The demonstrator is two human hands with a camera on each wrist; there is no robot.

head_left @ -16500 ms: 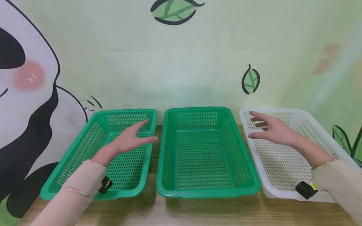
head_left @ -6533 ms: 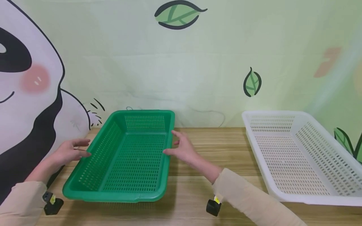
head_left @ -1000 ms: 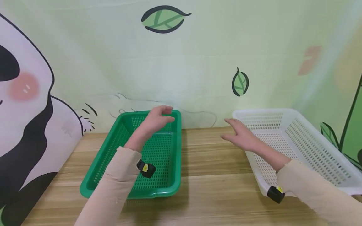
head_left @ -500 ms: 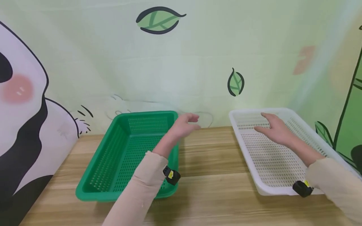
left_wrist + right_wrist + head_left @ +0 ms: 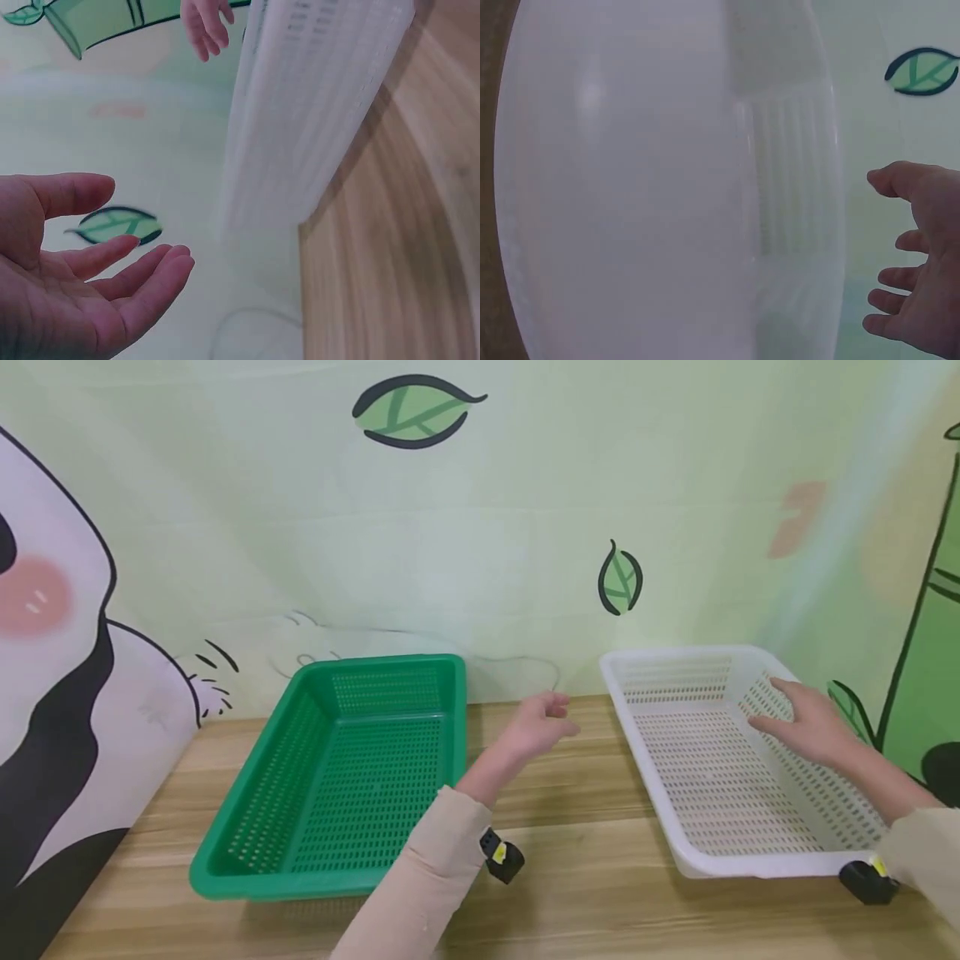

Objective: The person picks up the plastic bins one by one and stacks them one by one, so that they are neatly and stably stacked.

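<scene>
A green plastic basket (image 5: pixel 367 793) with slotted walls stands on the left; one green rim shows, and whether a second basket is nested inside cannot be told. At the right stands a white slotted basket (image 5: pixel 697 777). Between the two, my left hand (image 5: pixel 534 728) hovers over the table, nothing in its loosely bent fingers. My right hand (image 5: pixel 813 720) is over the white basket's right side with thumb and fingers spread, holding nothing. In the left wrist view the white basket (image 5: pixel 300 112) lies beyond my left palm (image 5: pixel 82 300). Its wall fills much of the right wrist view.
Both baskets sit on a wooden table (image 5: pixel 570 860). Behind them hangs a pale green cloth (image 5: pixel 525 527) printed with leaves and a panda. Small black cameras (image 5: pixel 504 860) are worn at both wrists.
Two separate green baskets flanked each other 16.5 s ago; one green outline now stands at left. In the last second both hands have moved right, the left leaving the space above the green basket.
</scene>
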